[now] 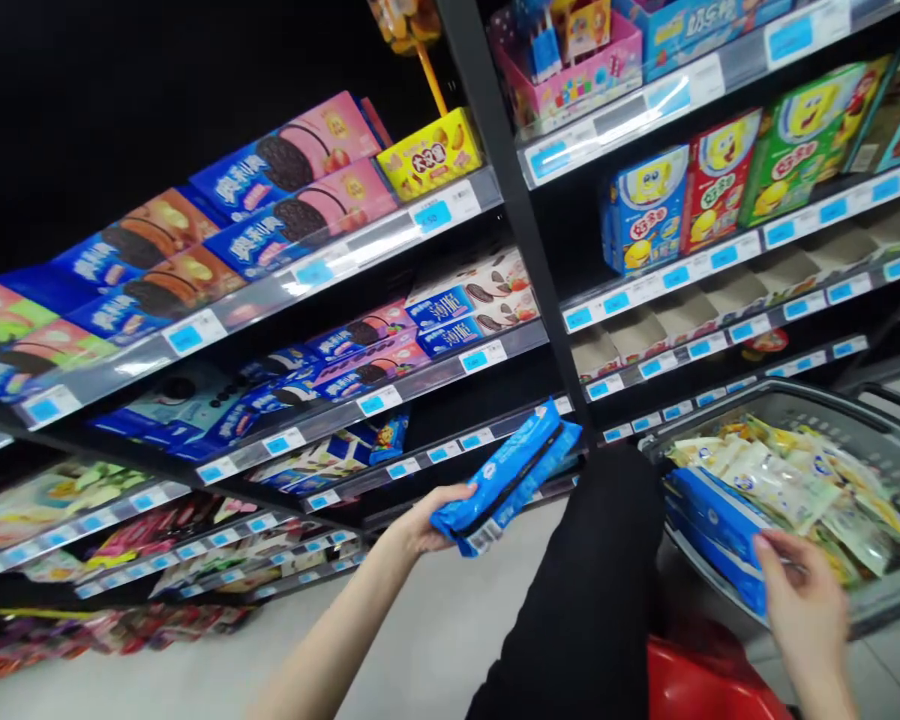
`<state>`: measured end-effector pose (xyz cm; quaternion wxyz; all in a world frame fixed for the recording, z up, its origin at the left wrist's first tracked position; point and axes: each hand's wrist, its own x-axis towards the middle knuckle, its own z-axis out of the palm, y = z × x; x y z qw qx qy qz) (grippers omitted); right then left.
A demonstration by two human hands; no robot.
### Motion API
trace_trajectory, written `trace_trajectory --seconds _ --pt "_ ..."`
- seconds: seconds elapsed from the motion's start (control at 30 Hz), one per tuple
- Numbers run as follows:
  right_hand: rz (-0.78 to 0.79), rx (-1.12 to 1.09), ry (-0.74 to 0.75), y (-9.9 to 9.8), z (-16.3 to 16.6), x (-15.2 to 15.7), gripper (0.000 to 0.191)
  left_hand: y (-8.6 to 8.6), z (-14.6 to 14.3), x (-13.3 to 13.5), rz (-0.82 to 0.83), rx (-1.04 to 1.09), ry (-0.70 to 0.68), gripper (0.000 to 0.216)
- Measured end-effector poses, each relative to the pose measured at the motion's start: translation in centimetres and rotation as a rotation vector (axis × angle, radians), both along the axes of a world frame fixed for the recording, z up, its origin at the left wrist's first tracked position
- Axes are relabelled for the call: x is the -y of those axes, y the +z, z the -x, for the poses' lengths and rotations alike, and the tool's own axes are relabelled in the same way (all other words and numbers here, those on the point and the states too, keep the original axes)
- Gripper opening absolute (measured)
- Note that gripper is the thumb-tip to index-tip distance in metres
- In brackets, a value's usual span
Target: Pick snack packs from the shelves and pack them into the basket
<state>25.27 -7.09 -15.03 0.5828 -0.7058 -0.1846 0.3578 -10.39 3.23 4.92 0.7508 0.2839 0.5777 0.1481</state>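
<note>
My left hand point(426, 520) grips one end of a blue cookie packet point(506, 478), held out toward the lower shelves. My right hand point(802, 595) rests on blue packets point(712, 530) lying inside a grey shopping basket point(832, 410), fingers curled over their edge. The basket also holds several pale yellow-green snack bags point(795, 475). My black-clad knee point(592, 570) sits between the two hands.
Shelves of blue and pink cookie boxes point(285, 180) fill the left side; cartoon snack boxes point(720, 185) stand on the right shelves. A black upright post point(517, 210) divides them. Blue price tags line the shelf edges. A red object point(705, 680) lies under the basket.
</note>
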Motion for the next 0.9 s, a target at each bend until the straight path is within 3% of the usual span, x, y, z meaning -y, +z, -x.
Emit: trace_trajectory --seconds 0.1,0.2,0.3,0.4,0.5,0.6,0.67,0.77,0.9 --pt "-0.188 -0.294 0.227 2.8 0.3 -0.2 0.047 -0.6 -4.6 1.7 0.234 0.301 -0.206 0.077" --pt "-0.336 -0.592 0.389 5.3 -0.3 0.5 0.065 -2.2 -8.2 1.9 0.443 0.391 -0.380 0.083" --pt "-0.264 -0.619 0.520 6.5 -1.5 1.4 0.073 -4.2 -11.0 1.3 0.493 0.372 -0.423 0.081" --pt "-0.181 -0.552 0.457 6.3 -2.6 2.0 0.063 -5.8 -13.1 0.8 0.481 0.429 -0.421 0.096" --pt "-0.182 -0.506 0.313 5.5 -3.4 2.1 0.058 -6.7 -14.4 1.1 0.172 0.466 -0.268 0.096" --pt "-0.196 -0.468 0.267 4.9 -4.0 2.1 0.055 -7.3 -15.1 1.9 -0.270 0.238 -0.138 0.080" --pt "-0.215 -0.461 0.316 4.9 -4.2 2.2 0.053 -7.4 -15.3 2.2 -0.481 0.061 -0.122 0.084" --pt "-0.216 -0.476 0.400 5.0 -4.1 2.4 0.048 -7.0 -15.1 2.2 -0.663 -0.040 -0.190 0.088" --pt "-0.218 -0.502 0.493 4.7 -2.9 2.2 0.049 -5.8 -13.6 1.8 -0.744 -0.202 -0.418 0.058"
